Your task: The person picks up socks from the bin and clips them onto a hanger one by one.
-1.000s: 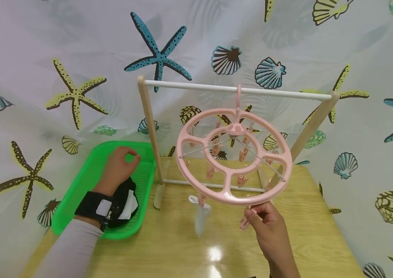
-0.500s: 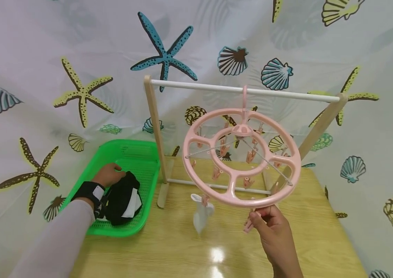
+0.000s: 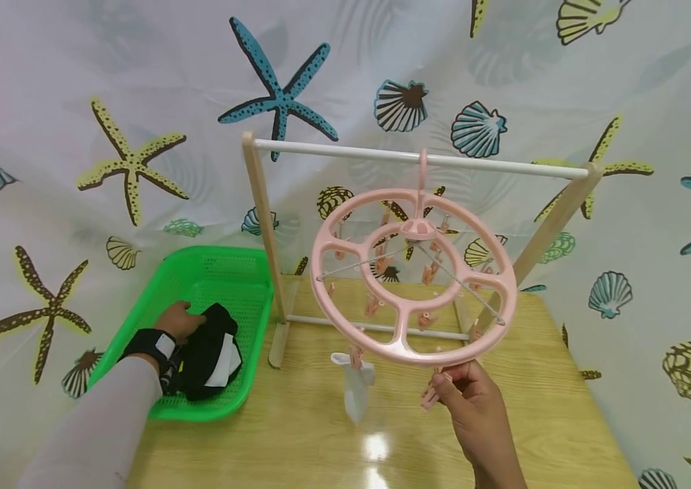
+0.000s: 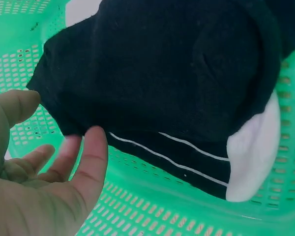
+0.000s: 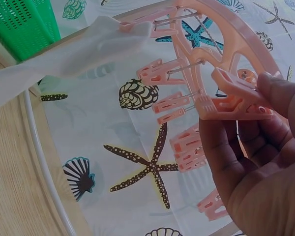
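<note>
My left hand (image 3: pixel 179 322) is inside the green basket (image 3: pixel 162 272), at the left edge of a black sock (image 3: pixel 207 353). In the left wrist view its thumb and fingers (image 4: pixel 92 160) are spread apart, and fingertips touch the cloth's edge. Under that sock lies a dark one with thin white stripes and a white end (image 4: pixel 253 157). My right hand (image 3: pixel 478 407) pinches a pink clothespin (image 5: pixel 241 96) hanging from the front of the round pink drying hanger (image 3: pixel 403 312); the clothespin is squeezed apart with nothing in it. A white sock (image 3: pixel 357 394) hangs from another clothespin.
A wooden stand with a white top rail (image 3: pixel 345 151) carries the hanger by its hook. Several other pink clothespins (image 5: pixel 162 72) dangle under the ring. Stand and basket are on a wooden table (image 3: pixel 284 435), before a sheet (image 3: pixel 198 61) printed with starfish and shells.
My left hand has come down from above the basket to the left edge of the black sock. The right hand keeps its pinch on the clothespin. The white sock has swung slightly.
</note>
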Available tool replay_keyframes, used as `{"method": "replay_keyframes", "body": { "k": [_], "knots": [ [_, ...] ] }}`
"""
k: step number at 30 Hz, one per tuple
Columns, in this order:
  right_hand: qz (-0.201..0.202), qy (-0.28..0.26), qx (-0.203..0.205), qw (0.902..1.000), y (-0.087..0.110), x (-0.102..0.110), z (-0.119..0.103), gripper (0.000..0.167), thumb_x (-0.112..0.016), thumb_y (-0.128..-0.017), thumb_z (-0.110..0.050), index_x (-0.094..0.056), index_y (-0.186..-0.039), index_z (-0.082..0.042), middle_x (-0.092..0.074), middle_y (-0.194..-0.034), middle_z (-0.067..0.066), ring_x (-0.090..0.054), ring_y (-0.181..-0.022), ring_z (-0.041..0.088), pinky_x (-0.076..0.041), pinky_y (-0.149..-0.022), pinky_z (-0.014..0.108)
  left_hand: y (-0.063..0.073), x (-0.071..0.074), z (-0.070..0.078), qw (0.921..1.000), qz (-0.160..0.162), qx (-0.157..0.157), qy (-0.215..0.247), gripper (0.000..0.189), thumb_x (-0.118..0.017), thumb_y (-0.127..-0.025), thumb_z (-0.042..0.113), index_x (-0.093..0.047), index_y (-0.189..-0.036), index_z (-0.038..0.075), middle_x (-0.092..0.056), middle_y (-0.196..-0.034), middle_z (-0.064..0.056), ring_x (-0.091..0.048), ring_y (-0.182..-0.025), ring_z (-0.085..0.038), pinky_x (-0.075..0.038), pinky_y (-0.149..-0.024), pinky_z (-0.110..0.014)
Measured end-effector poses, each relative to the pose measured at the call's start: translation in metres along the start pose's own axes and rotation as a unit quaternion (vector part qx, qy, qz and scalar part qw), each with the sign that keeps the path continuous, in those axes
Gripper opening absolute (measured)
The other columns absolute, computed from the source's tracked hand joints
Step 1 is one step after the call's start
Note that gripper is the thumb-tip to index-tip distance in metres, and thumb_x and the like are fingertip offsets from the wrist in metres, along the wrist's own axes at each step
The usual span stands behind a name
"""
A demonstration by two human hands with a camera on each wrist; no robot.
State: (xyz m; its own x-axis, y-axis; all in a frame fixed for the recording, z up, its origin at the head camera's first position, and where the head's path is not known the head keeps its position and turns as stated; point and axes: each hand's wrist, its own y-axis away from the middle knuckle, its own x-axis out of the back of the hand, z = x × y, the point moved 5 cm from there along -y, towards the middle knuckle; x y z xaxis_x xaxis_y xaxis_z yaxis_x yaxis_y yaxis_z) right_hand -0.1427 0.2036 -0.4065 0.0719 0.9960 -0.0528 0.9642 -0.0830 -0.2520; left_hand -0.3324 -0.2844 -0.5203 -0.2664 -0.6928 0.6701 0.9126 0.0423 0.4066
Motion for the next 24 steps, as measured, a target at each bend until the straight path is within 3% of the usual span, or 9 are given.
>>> {"method": "replay_keyframes", "body": {
  "k": [4, 5, 7, 9, 11, 15, 19, 22, 24],
  "knots": [
    [0.003, 0.009, 0.000, 1.0000, -0.002, 0.000, 0.000, 0.015, -0.056, -0.097, 0.006, -0.045, -0.093, 0.016, -0.060, -0.086, 0.016, -0.066, -0.068, 0.021, -0.058, -0.064, 0.030, -0.003, 0.001, -0.001, 0.9993, 0.017, -0.016, -0.031, 0.056, -0.053, -0.100, 0.020, -0.039, -0.139, -0.017, -0.043, -0.133, -0.040, -0.062, -0.099, -0.045, -0.057, -0.071, -0.041],
    [0.005, 0.011, -0.003, 0.9999, -0.002, 0.000, 0.001, 0.016, -0.057, -0.097, 0.006, -0.045, -0.093, 0.016, -0.060, -0.086, 0.016, -0.066, -0.068, 0.020, -0.058, -0.064, 0.030, -0.004, 0.001, -0.001, 0.9982, 0.027, -0.027, -0.046, 0.048, -0.054, -0.098, 0.018, -0.049, -0.132, -0.016, -0.051, -0.124, -0.037, -0.063, -0.091, -0.041, -0.055, -0.068, -0.039],
    [0.010, 0.011, -0.009, 0.9999, -0.002, 0.000, 0.001, 0.017, -0.057, -0.097, 0.005, -0.045, -0.093, 0.016, -0.060, -0.085, 0.015, -0.066, -0.067, 0.020, -0.058, -0.063, 0.031, -0.008, 0.000, -0.002, 0.9946, 0.047, -0.044, -0.081, 0.028, -0.055, -0.095, 0.015, -0.062, -0.099, -0.012, -0.060, -0.091, -0.025, -0.059, -0.071, -0.030, -0.049, -0.061, -0.034],
    [0.012, 0.008, -0.012, 0.9998, -0.001, 0.000, 0.001, 0.017, -0.058, -0.097, 0.005, -0.045, -0.093, 0.016, -0.061, -0.085, 0.014, -0.066, -0.067, 0.020, -0.058, -0.063, 0.031, -0.010, 0.000, -0.004, 0.9901, 0.067, -0.061, -0.107, 0.024, -0.054, -0.091, 0.011, -0.056, -0.070, 0.001, -0.049, -0.066, -0.008, -0.044, -0.058, -0.019, -0.038, -0.055, -0.030],
    [0.016, 0.008, -0.016, 0.9997, -0.001, 0.000, 0.002, 0.018, -0.058, -0.097, 0.004, -0.045, -0.093, 0.016, -0.061, -0.085, 0.013, -0.066, -0.067, 0.020, -0.058, -0.063, 0.031, -0.010, 0.000, -0.004, 0.9864, 0.088, -0.077, -0.116, 0.033, -0.053, -0.087, 0.008, -0.041, -0.057, 0.013, -0.034, -0.057, 0.002, -0.030, -0.053, -0.015, -0.028, -0.054, -0.029],
    [0.020, 0.011, -0.028, 0.9993, 0.001, 0.001, 0.003, 0.019, -0.059, -0.097, 0.002, -0.046, -0.094, 0.015, -0.062, -0.084, 0.014, -0.066, -0.067, 0.020, -0.058, -0.062, 0.032, -0.006, -0.002, -0.003, 0.9830, 0.119, -0.094, -0.104, 0.037, -0.051, -0.085, 0.008, -0.034, -0.054, 0.019, -0.028, -0.053, 0.005, -0.026, -0.050, -0.014, -0.025, -0.052, -0.029],
    [0.019, 0.011, -0.030, 0.9993, 0.001, 0.000, 0.003, 0.019, -0.060, -0.097, 0.003, -0.046, -0.093, 0.016, -0.061, -0.082, 0.019, -0.066, -0.066, 0.020, -0.058, -0.062, 0.032, -0.008, -0.003, -0.003, 0.9830, 0.137, -0.088, -0.085, 0.037, -0.050, -0.088, 0.014, -0.036, -0.054, 0.019, -0.030, -0.052, 0.005, -0.029, -0.049, -0.015, -0.027, -0.050, -0.029],
    [0.019, 0.010, -0.028, 0.9994, 0.002, 0.000, 0.003, 0.019, -0.059, -0.097, 0.003, -0.046, -0.093, 0.016, -0.062, -0.081, 0.018, -0.066, -0.065, 0.020, -0.058, -0.062, 0.032, -0.010, -0.001, -0.002, 0.9816, 0.148, -0.093, -0.077, 0.031, -0.052, -0.090, 0.016, -0.048, -0.060, 0.010, -0.042, -0.056, -0.002, -0.040, -0.053, -0.020, -0.034, -0.052, -0.034],
    [0.019, 0.009, -0.027, 0.9994, 0.002, 0.000, 0.003, 0.018, -0.059, -0.097, 0.003, -0.046, -0.093, 0.016, -0.062, -0.080, 0.017, -0.066, -0.065, 0.020, -0.058, -0.062, 0.032, -0.010, 0.000, 0.001, 0.9808, 0.146, -0.101, -0.081, 0.026, -0.054, -0.092, 0.017, -0.060, -0.075, -0.001, -0.055, -0.067, -0.013, -0.051, -0.061, -0.028, -0.042, -0.057, -0.039]
  ]
}}
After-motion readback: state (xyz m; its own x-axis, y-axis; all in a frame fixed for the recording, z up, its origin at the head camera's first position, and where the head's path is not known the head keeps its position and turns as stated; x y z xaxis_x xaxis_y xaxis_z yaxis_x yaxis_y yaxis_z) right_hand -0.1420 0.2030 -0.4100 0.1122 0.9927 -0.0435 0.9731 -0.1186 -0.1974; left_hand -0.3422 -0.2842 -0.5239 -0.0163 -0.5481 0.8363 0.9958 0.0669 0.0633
